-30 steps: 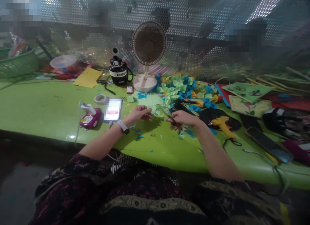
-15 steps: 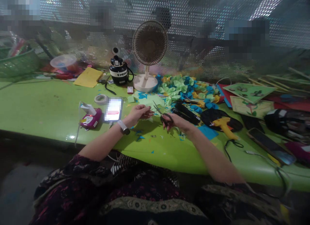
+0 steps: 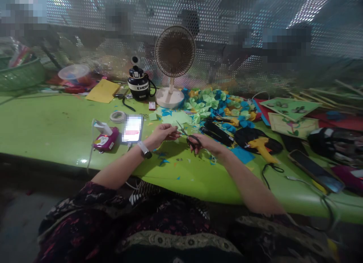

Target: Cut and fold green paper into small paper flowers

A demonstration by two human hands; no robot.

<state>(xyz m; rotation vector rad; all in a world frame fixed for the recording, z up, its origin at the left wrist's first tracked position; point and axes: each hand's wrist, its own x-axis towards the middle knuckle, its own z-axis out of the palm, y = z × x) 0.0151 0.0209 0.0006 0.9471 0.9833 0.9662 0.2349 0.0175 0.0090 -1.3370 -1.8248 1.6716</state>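
Black-handled scissors [image 3: 193,141] are in my right hand [image 3: 200,143], with the blades pointing up and left toward my left hand. My left hand [image 3: 166,134] has its fingers pinched together just left of the blade tips; a small pale scrap shows at the fingertips, too small to make out well. Behind the hands lie light green paper pieces [image 3: 179,117] and a heap of folded green, blue and yellow paper [image 3: 210,100]. Small blue scraps [image 3: 164,162] are scattered on the green table [image 3: 170,183] below.
A phone [image 3: 132,128], a purple device [image 3: 106,140] and a tape roll [image 3: 117,116] lie left. Behind stand a fan [image 3: 175,51] and a black bottle [image 3: 138,85]. Right are a stapler [image 3: 217,133], a yellow glue gun [image 3: 262,147] and a dark phone [image 3: 316,171].
The scissor blades look closer together than before. Both hands stay in nearly the same place, and the whole view has shifted slightly.
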